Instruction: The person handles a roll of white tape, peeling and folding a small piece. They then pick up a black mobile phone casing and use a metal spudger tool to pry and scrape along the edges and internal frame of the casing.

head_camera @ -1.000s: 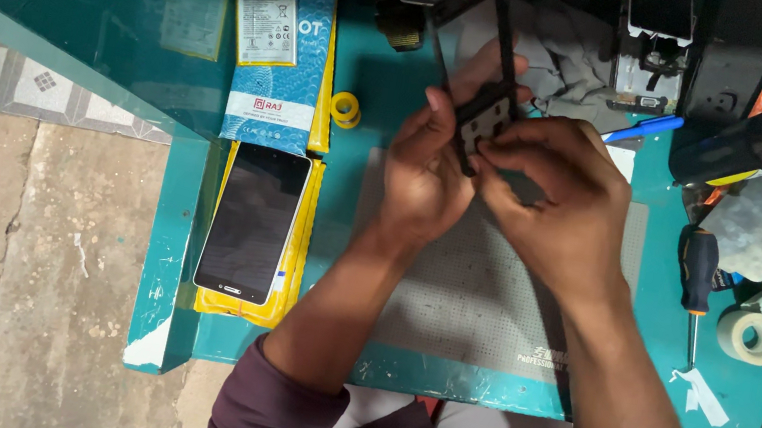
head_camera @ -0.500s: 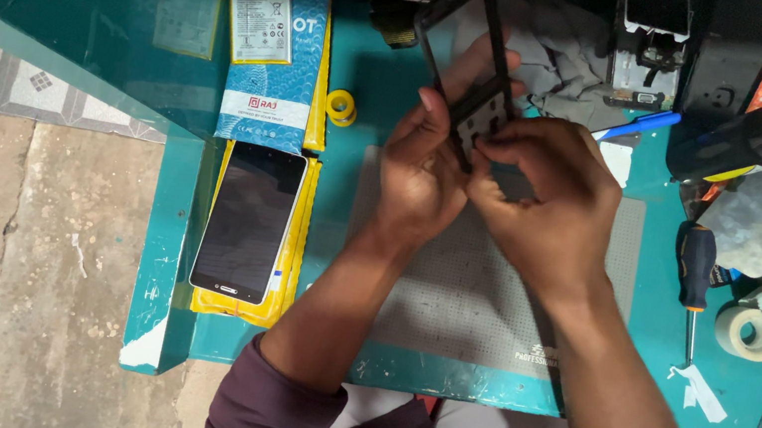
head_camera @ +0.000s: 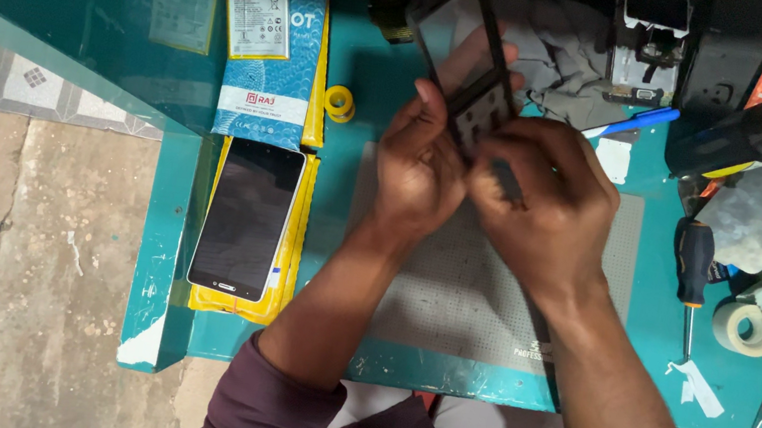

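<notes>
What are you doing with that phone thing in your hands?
A person sits at a teal workbench, holding up a thin dark phone frame above a grey work mat. The left hand grips its lower edge and the right hand presses at the same end with a small dark piece. A phone screen lies on yellow packets to the left; a screwdriver and tape roll lie to the right.

A teal-painted counter [head_camera: 374, 92] with chipped, worn edges fills the view from 12 to 4 o'clock. A grey perforated work mat [head_camera: 449, 295] lies on it near the centre. At 7 to 9 o'clock shows a rough, stained concrete floor [head_camera: 7, 289], bordered at 9 o'clock by a strip of pale patterned tiles [head_camera: 0, 72]. Light falls evenly; the upper left corner lies in shadow.
</notes>
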